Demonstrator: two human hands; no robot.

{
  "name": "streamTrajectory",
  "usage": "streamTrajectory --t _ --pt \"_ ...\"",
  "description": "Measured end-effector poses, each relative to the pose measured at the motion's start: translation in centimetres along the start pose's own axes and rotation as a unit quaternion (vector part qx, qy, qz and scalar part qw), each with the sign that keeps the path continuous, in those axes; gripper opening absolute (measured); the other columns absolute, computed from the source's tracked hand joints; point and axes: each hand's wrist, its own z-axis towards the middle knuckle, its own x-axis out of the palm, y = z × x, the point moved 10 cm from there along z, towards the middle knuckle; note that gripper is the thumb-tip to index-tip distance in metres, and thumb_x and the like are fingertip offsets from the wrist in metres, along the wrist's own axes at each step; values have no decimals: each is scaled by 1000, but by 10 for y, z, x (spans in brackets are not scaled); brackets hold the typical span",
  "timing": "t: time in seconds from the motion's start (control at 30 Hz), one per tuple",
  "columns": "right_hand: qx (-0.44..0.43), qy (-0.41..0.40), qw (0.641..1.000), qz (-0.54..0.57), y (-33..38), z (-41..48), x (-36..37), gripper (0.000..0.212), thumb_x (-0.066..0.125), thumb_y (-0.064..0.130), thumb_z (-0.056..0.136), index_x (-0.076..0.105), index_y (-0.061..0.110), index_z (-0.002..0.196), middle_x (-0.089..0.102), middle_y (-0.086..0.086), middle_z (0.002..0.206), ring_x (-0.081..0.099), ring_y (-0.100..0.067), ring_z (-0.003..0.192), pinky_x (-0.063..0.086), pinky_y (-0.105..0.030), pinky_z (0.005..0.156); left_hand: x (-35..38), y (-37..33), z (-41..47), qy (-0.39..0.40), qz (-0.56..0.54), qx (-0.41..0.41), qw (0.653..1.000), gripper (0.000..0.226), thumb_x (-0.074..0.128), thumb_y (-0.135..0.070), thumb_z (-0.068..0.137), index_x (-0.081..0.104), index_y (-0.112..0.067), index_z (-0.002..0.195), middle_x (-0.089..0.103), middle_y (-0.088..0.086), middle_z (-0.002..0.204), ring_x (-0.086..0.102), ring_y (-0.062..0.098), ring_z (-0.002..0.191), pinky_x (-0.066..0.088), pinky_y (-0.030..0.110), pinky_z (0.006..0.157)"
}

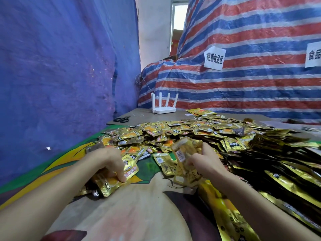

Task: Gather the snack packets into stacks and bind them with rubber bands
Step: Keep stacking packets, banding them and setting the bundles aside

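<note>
Left grip: fingers curled down on a small bunch of gold packets, which lies on the printed cloth at the near side of the surface. Right grip: fingers and thumb closed round an upright stack of packets, barcode side showing, just in front of the loose heap of packets spread across the middle. Beyond: overlapping dark-gold packets at right; scissors and white router at the far edge; striped tarp behind

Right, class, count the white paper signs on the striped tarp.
2. One sign is on the striped tarp near the frame's middle; the other sign is cut off at the right edge. More may lie out of view.
</note>
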Motion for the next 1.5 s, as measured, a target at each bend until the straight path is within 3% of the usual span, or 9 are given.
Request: streamTrajectory --t 0.17,0.33,0.53,0.63,0.77,0.87,1.03,1.37,1.5 --pt "24 -18 995 97 -14 4 4 30 63 1 82 55 19 104 67 -8 105 68 -25 93 61 -45 73 5 -17 2 -32 -72 26 997 48 84 -33 80 50 -16 110 48 -6 83 51 10 70 39 21 48" --pt "3 -16 992 125 -13 0 5 29 57 8 80 51 26 103 63 -6 108 62 -23 98 54 -41 69 1 -48 2 -22 -223 77 972 35 80 -29 84 51 -16 99 61 2 92 61 14 75 44 26 53" --pt "-19 -16 985 173 -14 1 -1 31 47 -2 90 52 24 107 64 -11 110 65 -26 99 56 -36 63 -4 -135 -18 116 -632 280 714 19 75 -6 78 69 -3 96 73 18 91 72 26 74 61 35 64" --pt "-46 -41 976 211 -11 1 -4 35 45 -2 89 59 24 107 70 -9 103 69 -27 93 62 -48 71 -3 -160 -15 65 -687 306 656 28 70 -1 84 63 -1 111 73 14 92 73 23 76 59 32 64" --pt "-67 -63 961 261 -10 -2 -9 41 40 1 90 66 29 102 73 -1 85 71 -17 73 59 -38 54 0 -176 -9 20 -740 310 597 45 68 3 85 52 -7 126 76 6 92 75 16 78 58 25 61" --pt "-67 -79 957 273 -9 -6 -9 36 41 16 81 67 30 101 71 -14 100 69 -38 93 61 -58 76 2 -178 -11 -13 -739 336 584 68 72 5 80 43 -16 138 77 3 95 76 19 85 60 28 67" --pt "-54 -121 934 332 -10 -10 -6 61 38 55 86 71 11 113 71 -22 113 67 -41 107 53 -59 96 17 -186 -23 -28 -706 367 605 86 65 -4 64 36 -17 144 74 2 91 72 19 83 59 31 69" --pt "-96 -160 956 226 2 -22 -16 76 30 72 82 71 10 98 75 -13 95 71 -33 93 56 -54 88 39 -182 -32 -23 -680 371 632 78 73 -2 58 42 -15 128 69 16 113 73 17 86 57 27 68" --pt "-82 -149 973 154 2 -22 -18 75 25 70 80 73 13 91 75 -7 90 70 -28 89 55 -52 87 37 -180 -29 -55 -670 375 639 79 69 -6 62 42 -15 136 75 0 96 72 14 84 56 25 68"
